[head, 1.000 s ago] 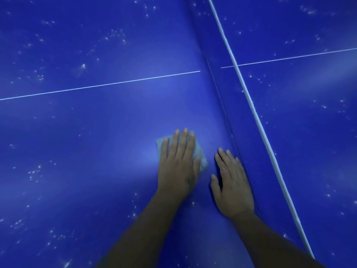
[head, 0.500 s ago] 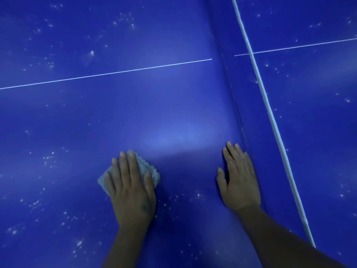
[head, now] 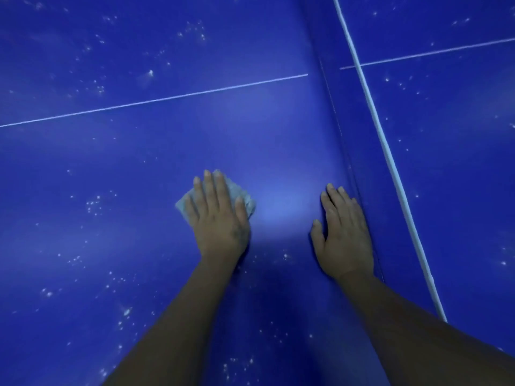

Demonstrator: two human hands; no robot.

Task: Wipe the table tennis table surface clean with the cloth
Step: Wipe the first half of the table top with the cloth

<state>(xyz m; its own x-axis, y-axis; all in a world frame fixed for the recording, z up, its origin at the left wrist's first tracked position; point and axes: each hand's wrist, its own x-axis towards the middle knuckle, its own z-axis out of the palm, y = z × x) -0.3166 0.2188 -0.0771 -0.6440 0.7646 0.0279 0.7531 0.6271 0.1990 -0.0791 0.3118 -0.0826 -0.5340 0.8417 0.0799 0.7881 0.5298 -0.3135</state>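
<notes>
Head view: left hand [head: 220,218] flat, fingers straight, pressing cloth [head: 242,199] onto counter [head: 139,162] mid-surface for wiping; right hand [head: 344,232] flat, empty, bracing beside net [head: 370,162]. Specks remaining near edge.

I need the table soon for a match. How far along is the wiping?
Done: the patch of table ahead of the hands looks free of specks. In hand: the left hand presses the cloth flat; the right hand rests beside the net. Left: white specks dot the left, near and far areas.
</notes>
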